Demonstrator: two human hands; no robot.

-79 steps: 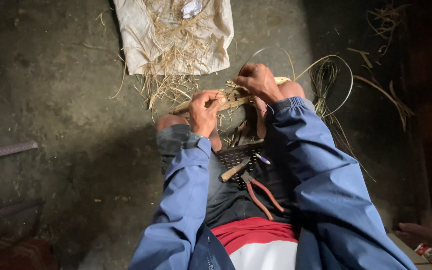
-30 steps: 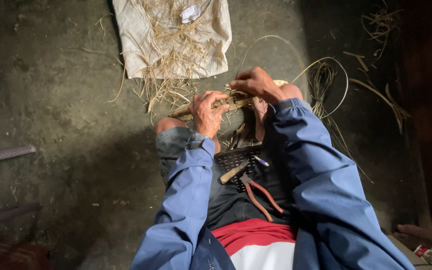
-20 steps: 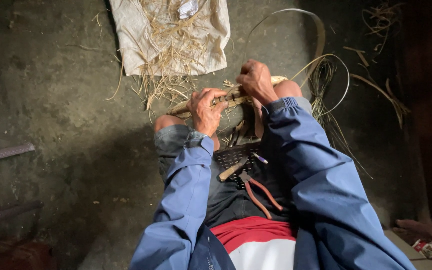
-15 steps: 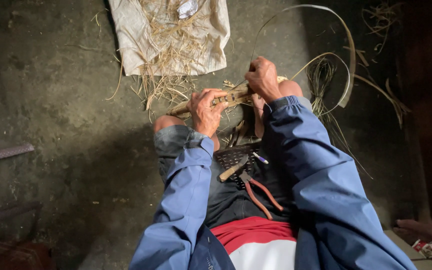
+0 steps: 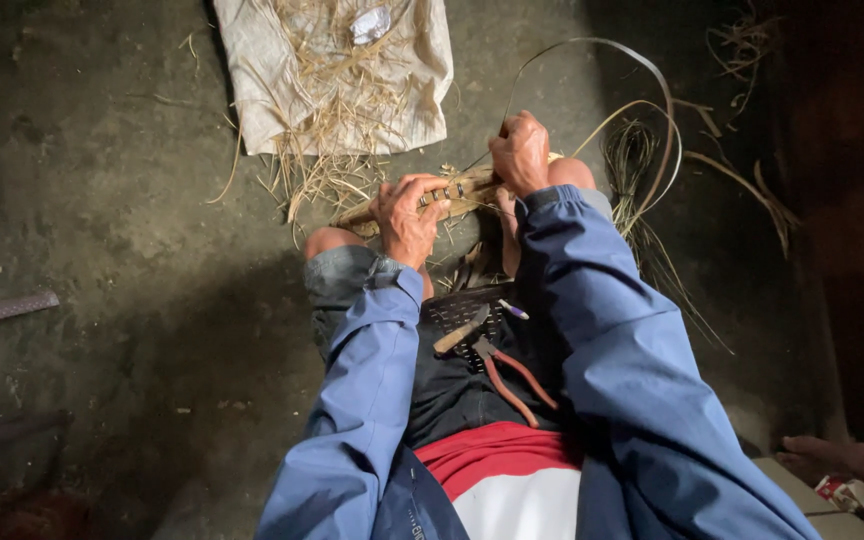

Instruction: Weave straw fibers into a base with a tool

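since the earlier frame the right hand [image 5: 520, 152] had pulled a thin strip [image 5: 642, 75] up into a wide loop. left hand [image 5: 407, 215] was closed around the bound stick [image 5: 432, 195] across the knees. some wraps sat between the hands; a long strip remained loose.

Pale tan bundle [image 5: 432, 195] with darker bands; off-white sack [image 5: 252, 70] strewn with yellow straw [image 5: 337, 110]; blue sleeves [image 5: 612, 330]; red-handled pliers [image 5: 512, 375]; black woven mat [image 5: 457, 310]; red-and-white cloth [image 5: 512, 480]; dark grey-green floor [image 5: 102, 250]
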